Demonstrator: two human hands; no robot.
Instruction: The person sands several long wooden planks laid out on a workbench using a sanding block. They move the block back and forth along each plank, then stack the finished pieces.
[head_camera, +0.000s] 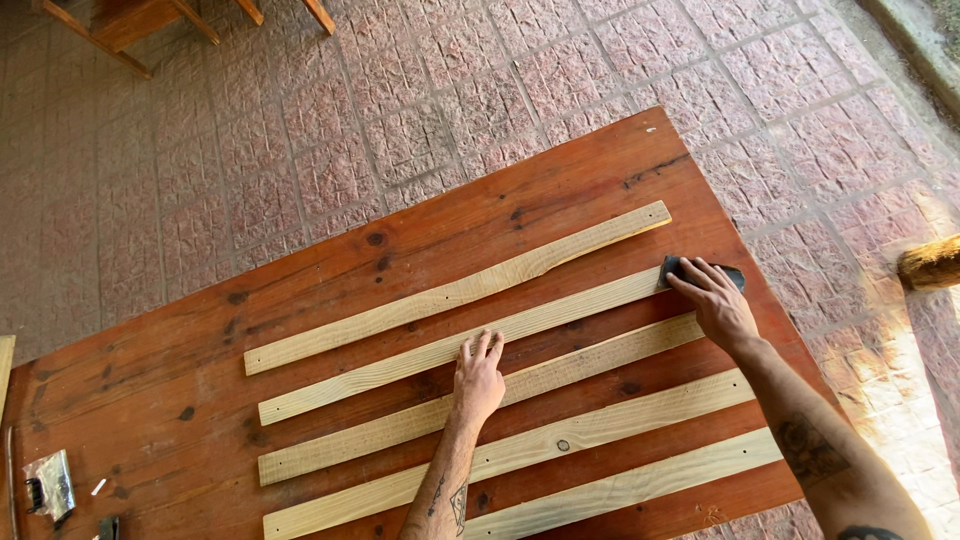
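Observation:
Several pale wooden slats lie side by side across a reddish-brown wooden table (560, 180). My left hand (479, 373) presses flat, fingers spread, on the second slat (450, 350) near its middle. My right hand (715, 298) rests on a dark sanding block (737, 276) at the right end of that same slat. The top slat (455, 292) has a wavy, uneven edge. The third slat (590, 362), fourth slat (600, 425) and fifth slat (640, 484) lie below my hands, each with small holes near the ends.
A small clear plastic bag (50, 482) with dark parts sits at the table's left front corner. Wooden furniture legs (130, 30) stand at the top left on the reddish paved floor (300, 130). A log end (930, 263) shows at the right.

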